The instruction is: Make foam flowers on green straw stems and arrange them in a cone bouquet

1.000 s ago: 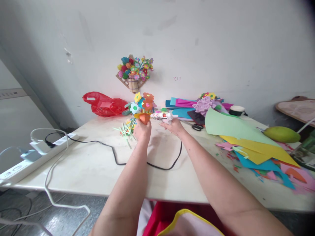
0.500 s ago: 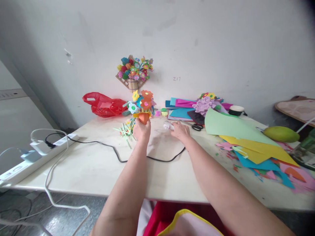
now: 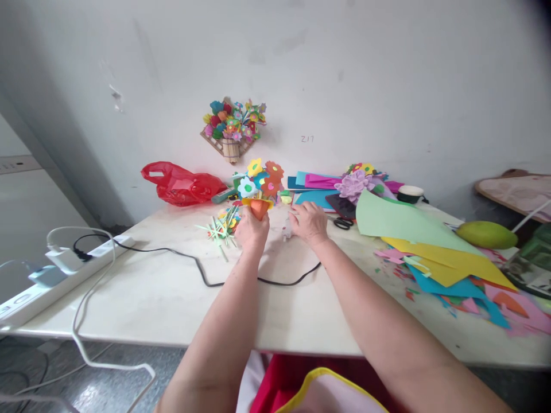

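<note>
My left hand is closed around an orange and yellow holder, from which a bunch of foam flowers in blue, yellow and brown-orange stands up. My right hand is over the table to the right, palm down with its fingers bent. Just left of its fingertips is a small whitish object, partly blurred; whether the fingers touch it cannot be made out. Left of my left hand lies a heap of green stems and small flowers.
A black cable crosses the white table. Behind are a red plastic bag and foam sheets. To the right lie black scissors, a purple flower, a green sheet, scraps and a mango. A power strip lies left.
My left hand has moved slightly right with the flowers. My right hand has come away from the whitish object it was gripping, which now sits lower and to the left of it.
</note>
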A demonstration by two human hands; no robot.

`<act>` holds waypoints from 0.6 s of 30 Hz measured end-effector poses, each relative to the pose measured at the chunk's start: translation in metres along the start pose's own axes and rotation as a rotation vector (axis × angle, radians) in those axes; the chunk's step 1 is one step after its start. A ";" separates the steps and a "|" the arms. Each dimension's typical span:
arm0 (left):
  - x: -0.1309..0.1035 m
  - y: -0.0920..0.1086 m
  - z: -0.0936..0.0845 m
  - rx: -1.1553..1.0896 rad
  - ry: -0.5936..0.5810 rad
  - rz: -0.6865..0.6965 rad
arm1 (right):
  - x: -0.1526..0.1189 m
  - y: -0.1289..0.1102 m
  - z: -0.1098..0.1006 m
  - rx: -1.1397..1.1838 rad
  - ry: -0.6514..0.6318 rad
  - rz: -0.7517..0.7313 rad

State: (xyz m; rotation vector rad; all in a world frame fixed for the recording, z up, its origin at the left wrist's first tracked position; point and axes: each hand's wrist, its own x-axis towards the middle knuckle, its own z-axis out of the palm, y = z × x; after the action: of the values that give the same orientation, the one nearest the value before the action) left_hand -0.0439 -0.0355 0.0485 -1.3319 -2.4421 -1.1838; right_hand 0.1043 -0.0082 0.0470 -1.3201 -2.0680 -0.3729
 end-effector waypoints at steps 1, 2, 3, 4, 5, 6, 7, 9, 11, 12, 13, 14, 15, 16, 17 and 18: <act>-0.001 0.001 0.000 0.008 0.000 0.018 | 0.001 -0.004 -0.002 0.026 0.026 -0.038; -0.003 0.003 0.000 0.016 0.000 0.037 | 0.002 -0.008 -0.004 0.045 0.048 -0.074; -0.004 0.004 0.001 0.023 -0.001 0.054 | 0.003 -0.013 -0.006 0.063 0.069 -0.106; -0.005 0.005 0.001 0.029 -0.005 0.067 | 0.004 -0.017 -0.008 0.078 0.091 -0.133; -0.006 0.005 0.002 0.035 -0.011 0.077 | 0.005 -0.021 -0.009 0.089 0.113 -0.150; -0.007 0.006 0.002 0.041 -0.017 0.084 | 0.006 -0.025 -0.011 0.094 0.127 -0.160; -0.007 0.006 0.003 0.047 -0.022 0.088 | 0.007 -0.028 -0.012 0.094 0.129 -0.160; -0.008 0.007 0.005 0.059 -0.027 0.096 | 0.008 -0.033 -0.013 0.079 0.096 -0.137; -0.008 0.007 0.007 0.067 -0.038 0.110 | 0.008 -0.036 -0.014 0.059 0.020 -0.104; -0.008 0.007 0.007 0.073 -0.044 0.116 | 0.008 -0.037 -0.015 0.049 -0.024 -0.088; -0.009 0.008 0.007 0.080 -0.050 0.119 | 0.008 -0.038 -0.015 0.038 -0.066 -0.076; -0.009 0.008 0.006 0.088 -0.056 0.118 | 0.008 -0.039 -0.015 0.026 -0.102 -0.066; -0.010 0.009 0.006 0.096 -0.060 0.115 | 0.007 -0.039 -0.016 0.012 -0.129 -0.058; -0.010 0.010 0.005 0.103 -0.063 0.109 | 0.007 -0.040 -0.016 -0.003 -0.145 -0.052; -0.011 0.010 0.004 0.107 -0.066 0.104 | 0.007 -0.040 -0.016 -0.017 -0.151 -0.049; -0.011 0.011 0.003 0.110 -0.069 0.100 | 0.006 -0.040 -0.016 -0.028 -0.152 -0.050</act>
State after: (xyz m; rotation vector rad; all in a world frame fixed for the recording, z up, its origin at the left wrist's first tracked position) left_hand -0.0282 -0.0371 0.0479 -1.4662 -2.4164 -0.9812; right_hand 0.0732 -0.0304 0.0669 -1.3524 -2.2326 -0.3335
